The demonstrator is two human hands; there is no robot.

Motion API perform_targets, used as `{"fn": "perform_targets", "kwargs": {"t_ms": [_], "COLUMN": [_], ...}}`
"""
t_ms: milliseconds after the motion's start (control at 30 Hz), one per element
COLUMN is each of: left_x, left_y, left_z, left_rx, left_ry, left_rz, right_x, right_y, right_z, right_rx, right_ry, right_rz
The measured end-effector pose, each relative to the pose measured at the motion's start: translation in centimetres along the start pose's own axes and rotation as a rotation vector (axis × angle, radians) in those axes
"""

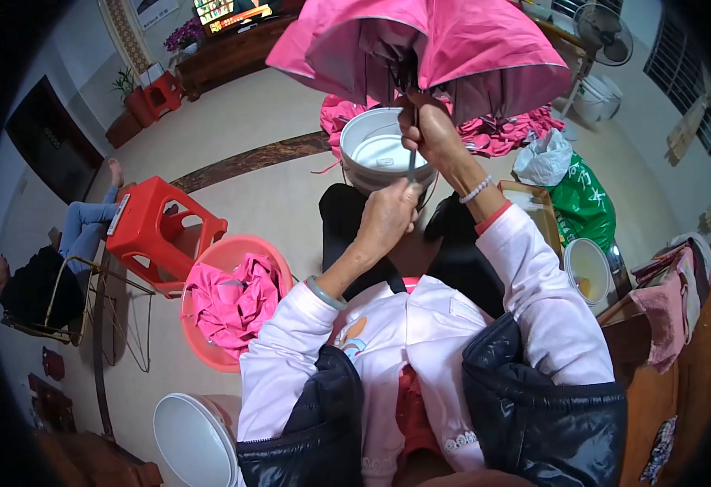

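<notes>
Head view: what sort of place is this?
Probably a home living room: there's a lit television by a long wooden cabinet, purple flowers next to it, and a fan across the room.

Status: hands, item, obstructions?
Left hand closed low on the shaft; right hand closed higher. Pink umbrella partly open. White bucket below, beyond hands; nothing visibly blocking.
</notes>
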State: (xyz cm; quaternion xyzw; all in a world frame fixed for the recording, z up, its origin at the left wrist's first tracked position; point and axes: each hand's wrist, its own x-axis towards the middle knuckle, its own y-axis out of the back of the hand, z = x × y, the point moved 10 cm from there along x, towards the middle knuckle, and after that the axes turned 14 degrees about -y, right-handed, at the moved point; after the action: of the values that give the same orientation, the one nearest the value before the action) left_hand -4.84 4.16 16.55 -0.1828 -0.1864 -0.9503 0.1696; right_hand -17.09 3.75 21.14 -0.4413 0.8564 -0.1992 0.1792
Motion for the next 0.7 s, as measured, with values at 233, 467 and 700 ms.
{"fn": "perform_targets", "kwargs": {"t_ms": [233,467,700], "left_x": [-4.0,2.7,-0.4], "left_y": [5.1,10.8,1.6], "left_z": [17.5,1.1,-7.6], "left_rx": [0.68,-0.391,-0.776], "left_ry": [-0.938,-0.182,0.34], "left_rz": [0.381,0.223,0.11], "right_x": [-2.2,-7.1,-7.1], "right_y": [6.9,3.0,-0.7], "right_z": [4.4,13.3,17.4], "right_rx": [-0.433,-0.159,-0.292], "right_ry": [0.085,-0.333,-0.471], "right_rz": [0.373,-0.034,-0.335]}}
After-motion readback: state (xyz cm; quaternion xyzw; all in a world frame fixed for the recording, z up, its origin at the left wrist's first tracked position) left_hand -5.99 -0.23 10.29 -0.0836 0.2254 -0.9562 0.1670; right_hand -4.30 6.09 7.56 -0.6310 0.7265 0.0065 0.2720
